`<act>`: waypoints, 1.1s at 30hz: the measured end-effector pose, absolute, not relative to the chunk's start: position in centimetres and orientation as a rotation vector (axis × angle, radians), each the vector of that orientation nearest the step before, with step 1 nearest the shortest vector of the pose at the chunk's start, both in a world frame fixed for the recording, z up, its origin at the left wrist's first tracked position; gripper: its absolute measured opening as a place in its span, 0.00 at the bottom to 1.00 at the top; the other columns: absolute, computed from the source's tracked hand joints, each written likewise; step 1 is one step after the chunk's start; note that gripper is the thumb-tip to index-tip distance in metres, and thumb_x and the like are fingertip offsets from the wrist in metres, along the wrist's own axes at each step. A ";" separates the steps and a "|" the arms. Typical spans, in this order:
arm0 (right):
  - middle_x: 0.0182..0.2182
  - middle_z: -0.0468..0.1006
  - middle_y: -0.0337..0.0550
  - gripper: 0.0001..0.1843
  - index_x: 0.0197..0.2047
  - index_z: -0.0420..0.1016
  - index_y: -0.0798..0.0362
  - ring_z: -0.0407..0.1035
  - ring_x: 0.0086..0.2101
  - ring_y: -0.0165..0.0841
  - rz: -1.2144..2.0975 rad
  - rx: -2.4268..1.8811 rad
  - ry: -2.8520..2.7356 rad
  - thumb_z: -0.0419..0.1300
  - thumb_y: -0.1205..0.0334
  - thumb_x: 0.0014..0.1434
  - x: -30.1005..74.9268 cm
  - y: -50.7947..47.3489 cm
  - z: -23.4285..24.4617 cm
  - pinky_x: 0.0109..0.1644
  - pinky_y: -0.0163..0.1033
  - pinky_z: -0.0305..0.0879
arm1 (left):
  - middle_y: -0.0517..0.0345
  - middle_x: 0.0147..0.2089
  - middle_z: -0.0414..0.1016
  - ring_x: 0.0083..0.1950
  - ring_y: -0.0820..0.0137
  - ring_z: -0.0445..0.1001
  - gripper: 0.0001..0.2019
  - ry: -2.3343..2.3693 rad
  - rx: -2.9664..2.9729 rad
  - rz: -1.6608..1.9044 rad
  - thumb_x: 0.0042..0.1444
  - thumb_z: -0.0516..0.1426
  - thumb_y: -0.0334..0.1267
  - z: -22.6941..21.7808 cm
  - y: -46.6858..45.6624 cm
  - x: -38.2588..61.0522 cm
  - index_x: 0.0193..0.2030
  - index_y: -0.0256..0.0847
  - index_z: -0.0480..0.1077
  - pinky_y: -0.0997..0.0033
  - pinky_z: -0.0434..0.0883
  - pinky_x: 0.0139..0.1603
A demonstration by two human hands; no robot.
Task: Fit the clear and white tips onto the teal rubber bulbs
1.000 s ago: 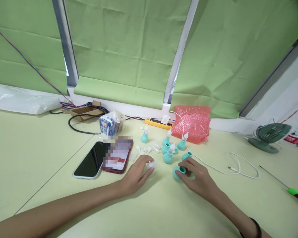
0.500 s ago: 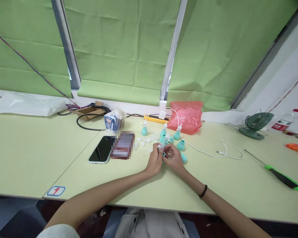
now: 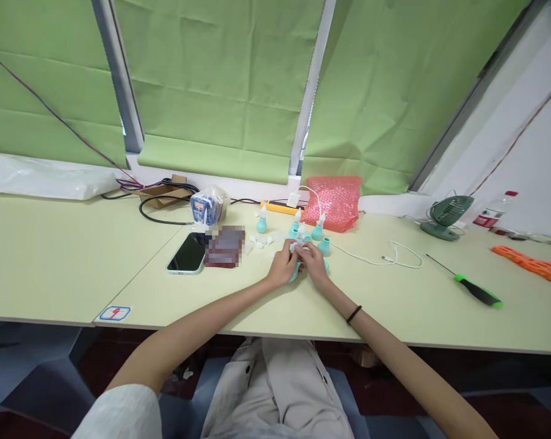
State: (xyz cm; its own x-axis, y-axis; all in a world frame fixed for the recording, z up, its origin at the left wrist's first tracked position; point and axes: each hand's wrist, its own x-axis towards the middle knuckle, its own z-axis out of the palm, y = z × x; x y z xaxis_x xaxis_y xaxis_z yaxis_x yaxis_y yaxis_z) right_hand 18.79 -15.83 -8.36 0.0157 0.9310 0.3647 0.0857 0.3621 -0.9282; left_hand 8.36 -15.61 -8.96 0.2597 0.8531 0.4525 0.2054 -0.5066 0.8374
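White piece (image 3: 295,246) in the narrow grip of left hand (image 3: 282,266) and right hand (image 3: 313,262)

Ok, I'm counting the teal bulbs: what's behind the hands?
Several teal bulbs, some with pale tips, show behind the left hand and right hand; whatever the hands cover is hidden.

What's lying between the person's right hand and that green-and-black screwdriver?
In the head view, a white charging cable lies between the right hand and the screwdriver; a teal bulb shows right beside the hand.
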 end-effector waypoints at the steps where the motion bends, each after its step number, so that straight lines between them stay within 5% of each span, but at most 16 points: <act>1: 0.14 0.61 0.30 0.15 0.28 0.62 0.54 0.56 0.13 0.24 0.860 -1.009 -1.382 0.54 0.50 0.48 18.8 -15.7 -8.4 0.13 0.29 0.55 | 0.62 0.23 0.68 0.24 0.72 0.68 0.12 0.938 1.896 1.252 0.59 0.42 0.41 -8.9 -15.7 8.3 0.47 0.41 0.55 0.76 0.62 0.28; 8: 0.14 0.58 0.30 0.18 0.22 0.59 0.54 0.54 0.14 0.22 0.758 -1.029 -1.321 0.53 0.48 0.49 18.8 -15.5 -8.1 0.15 0.28 0.53 | 0.64 0.22 0.67 0.23 0.73 0.66 0.23 0.850 1.980 1.155 0.54 0.49 0.44 -8.5 -16.2 7.6 0.54 0.40 0.49 0.77 0.60 0.25; 13: 0.15 0.61 0.30 0.16 0.25 0.58 0.53 0.55 0.13 0.22 0.740 -1.021 -1.370 0.52 0.49 0.51 19.2 -16.1 -7.3 0.14 0.28 0.55 | 0.68 0.23 0.64 0.24 0.74 0.64 0.41 0.806 2.076 1.056 0.33 0.63 0.44 -7.7 -17.1 6.3 0.55 0.42 0.49 0.78 0.59 0.26; 22: 0.14 0.60 0.30 0.09 0.25 0.59 0.53 0.54 0.14 0.22 0.694 -0.983 -1.659 0.53 0.58 0.52 19.1 -14.4 -8.0 0.17 0.28 0.51 | 0.64 0.24 0.61 0.26 0.75 0.60 0.12 0.991 2.064 0.994 0.37 0.60 0.41 -8.4 -12.8 4.7 0.26 0.35 0.64 0.79 0.57 0.25; 27: 0.14 0.57 0.30 0.09 0.24 0.57 0.52 0.51 0.15 0.23 0.616 -0.900 -1.807 0.53 0.60 0.51 19.2 -12.3 -9.0 0.18 0.29 0.47 | 0.64 0.21 0.63 0.24 0.77 0.61 0.03 0.944 2.087 0.854 0.40 0.55 0.32 -8.6 -11.6 5.1 0.23 0.33 0.66 0.81 0.56 0.23; 33: 0.17 0.56 0.31 0.08 0.29 0.55 0.51 0.51 0.16 0.25 0.677 -0.835 -1.928 0.46 0.57 0.57 19.6 -11.7 -10.1 0.19 0.30 0.49 | 0.60 0.19 0.68 0.21 0.75 0.62 0.05 1.041 2.241 0.779 0.42 0.51 0.31 -9.0 -11.1 5.2 0.21 0.34 0.67 0.78 0.54 0.21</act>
